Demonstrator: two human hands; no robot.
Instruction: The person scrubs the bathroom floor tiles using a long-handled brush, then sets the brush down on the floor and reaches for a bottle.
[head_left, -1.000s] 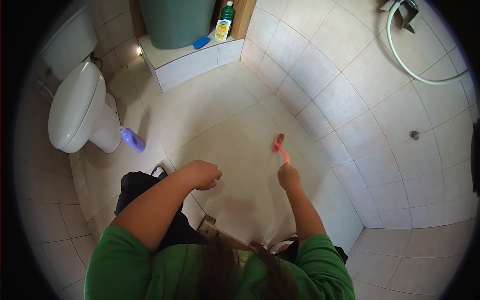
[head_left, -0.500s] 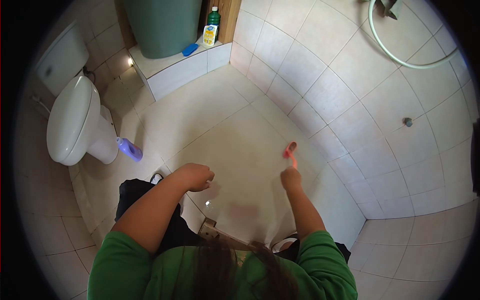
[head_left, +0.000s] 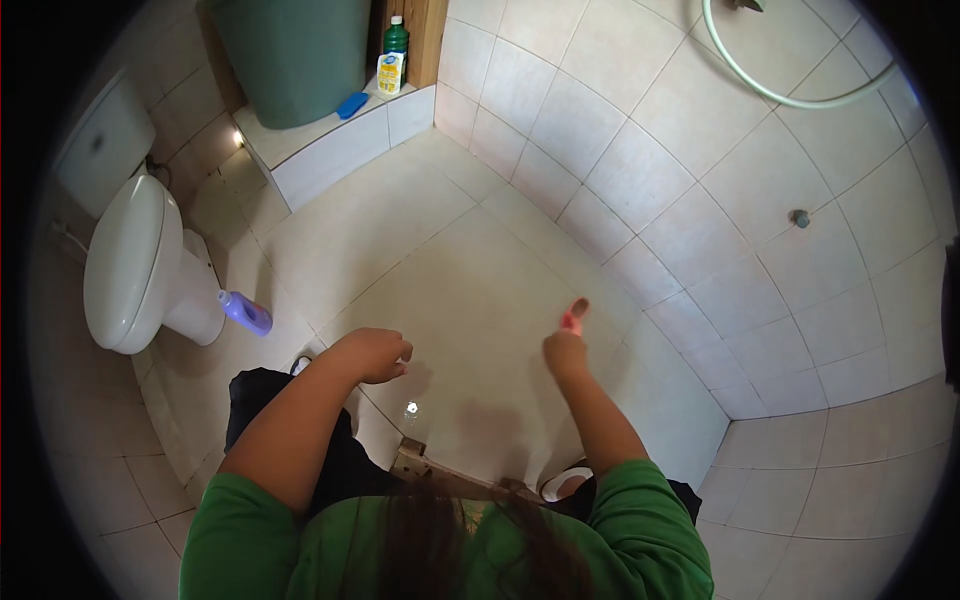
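Note:
My right hand [head_left: 566, 353] is wrapped round the handle of a small pink-red scrub brush [head_left: 576, 312]. The brush head points away from me, low over the pale floor tiles [head_left: 450, 270] or on them; contact is hard to make out. Part of the handle is hidden by my fist. My left hand [head_left: 376, 356] hangs above the floor to the left, its fingers curled in, and nothing shows in it. A purple bottle [head_left: 246, 313] stands on the floor beyond that hand, beside the toilet.
At the left stands a white toilet [head_left: 130, 265]. A tiled ledge [head_left: 335, 160] at the back bears a large green-grey bin [head_left: 300, 60], a blue block-shaped item [head_left: 352, 105], a green bottle [head_left: 396, 38] and a yellow-white pack [head_left: 390, 73]. A hose [head_left: 760, 92] hangs on the right wall.
My right hand has drawn the brush a little toward me and to the left. My left hand keeps its curled shape. The whole view has shifted slightly.

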